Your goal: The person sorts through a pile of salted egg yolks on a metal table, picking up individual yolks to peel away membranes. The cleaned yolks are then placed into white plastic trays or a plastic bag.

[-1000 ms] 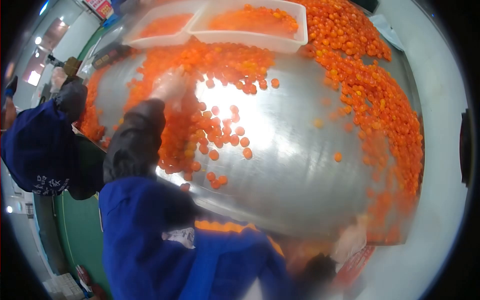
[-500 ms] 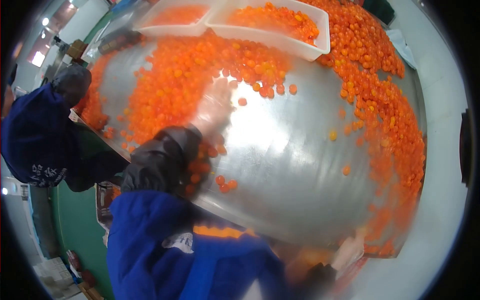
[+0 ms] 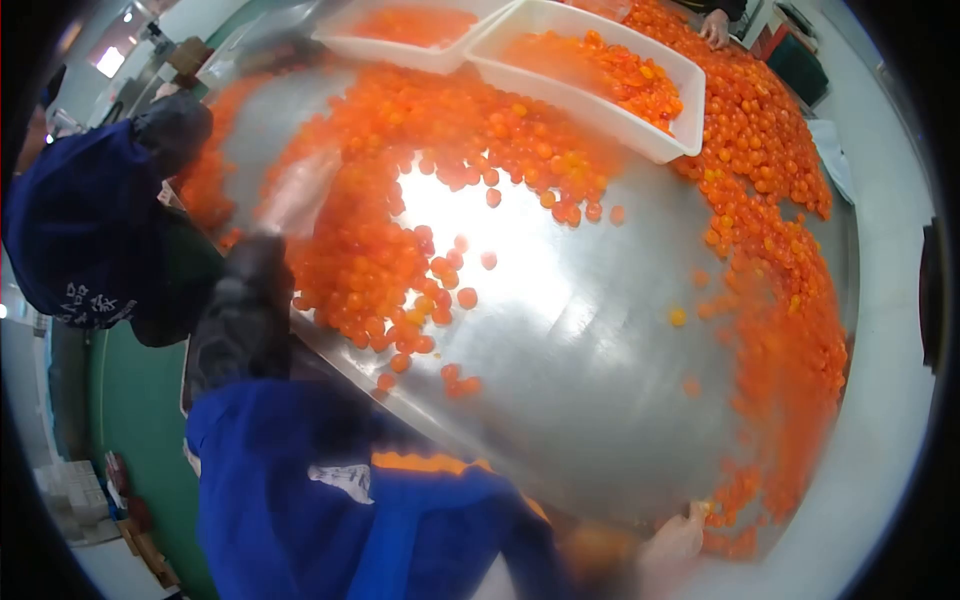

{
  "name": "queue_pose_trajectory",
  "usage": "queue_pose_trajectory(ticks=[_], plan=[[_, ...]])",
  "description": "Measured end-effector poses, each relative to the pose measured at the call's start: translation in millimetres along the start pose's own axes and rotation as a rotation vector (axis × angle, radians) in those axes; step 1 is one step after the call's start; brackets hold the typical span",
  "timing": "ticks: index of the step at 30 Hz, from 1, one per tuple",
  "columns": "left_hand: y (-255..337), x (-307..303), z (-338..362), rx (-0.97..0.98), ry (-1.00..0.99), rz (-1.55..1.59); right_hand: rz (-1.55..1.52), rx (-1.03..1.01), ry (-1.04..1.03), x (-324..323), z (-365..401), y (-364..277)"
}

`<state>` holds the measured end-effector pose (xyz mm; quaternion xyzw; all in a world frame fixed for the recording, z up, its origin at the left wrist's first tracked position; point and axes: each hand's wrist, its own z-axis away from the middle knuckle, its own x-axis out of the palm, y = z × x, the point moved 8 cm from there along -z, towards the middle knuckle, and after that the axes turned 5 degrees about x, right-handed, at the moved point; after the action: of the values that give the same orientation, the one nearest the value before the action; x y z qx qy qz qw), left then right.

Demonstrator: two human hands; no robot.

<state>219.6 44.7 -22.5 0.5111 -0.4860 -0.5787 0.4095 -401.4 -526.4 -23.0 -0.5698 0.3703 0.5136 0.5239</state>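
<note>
My left hand (image 3: 300, 192), in a pale translucent glove and blurred by motion, lies stretched out over a broad pile of orange, yolk-like balls (image 3: 365, 260). It holds nothing that shows. My right hand (image 3: 675, 543), also pale and blurred, is low on the right at the near edge of the metal table (image 3: 575, 370). Its fingertips are right beside the end of another band of orange balls (image 3: 775, 410); I cannot tell whether they hold one. Loose balls (image 3: 460, 381) lie on the bare metal between my hands.
White trays hold orange balls, one tray (image 3: 655, 145) at the back middle and another tray (image 3: 375, 50) to its left. A person in dark blue (image 3: 80, 235) stands at the left edge. Another person's hand (image 3: 715, 29) rests by the far pile.
My left hand has swept left, from the pile's inner edge to its outer side. My right hand stays at the near edge. The view has shifted, and the far person's hand now shows.
</note>
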Motion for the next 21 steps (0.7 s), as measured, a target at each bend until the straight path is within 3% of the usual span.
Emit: queue_pose_trajectory(ticks=[1,2,3,5,7,9,13,15,17,18,19,21], plan=[[-0.7,2.7,18.4,-0.008,0.012,-0.003,0.076,0.007,-0.038,6.1,-2.9,12.8],[0.2,-5.2,57.3,0.040,0.099,-0.353,-0.090,-0.148,0.030,4.6,-2.7,6.8],[11.2,1.7,87.7,0.093,0.166,-0.700,-0.088,-0.163,0.020,-0.4,1.1,-9.7],[36.0,45.9,125.2,-0.106,0.054,-0.760,-0.064,0.103,-0.073,-14.3,9.9,-26.7],[-7.5,43.0,117.0,0.031,0.035,-1.213,-0.028,0.060,-0.133,-10.2,7.4,-18.2],[-7.1,43.7,103.3,-0.042,0.072,-1.030,0.169,-0.277,0.128,-23.2,17.1,-39.2],[4.3,34.9,70.1,0.051,0.089,-1.242,0.146,-0.335,0.142,-26.3,20.9,-47.9],[-10.7,32.8,49.1,-0.021,-0.194,-1.685,0.144,-0.285,0.095,-28.4,21.2,-49.6],[9.3,22.2,38.1,-0.024,-0.098,-1.512,0.145,-0.287,0.089,-31.9,24.8,-55.1],[-18.0,-16.2,9.0,-0.193,0.180,-1.247,0.133,-0.286,0.086,-31.1,25.6,-58.2],[-4.2,-23.1,-5.9,-0.193,0.186,-1.249,0.128,-0.289,0.085,-30.0,26.6,-57.7],[-0.6,-6.6,-23.8,-0.341,-0.398,-1.500,-0.016,-0.297,0.133,-34.0,26.5,-54.1]])
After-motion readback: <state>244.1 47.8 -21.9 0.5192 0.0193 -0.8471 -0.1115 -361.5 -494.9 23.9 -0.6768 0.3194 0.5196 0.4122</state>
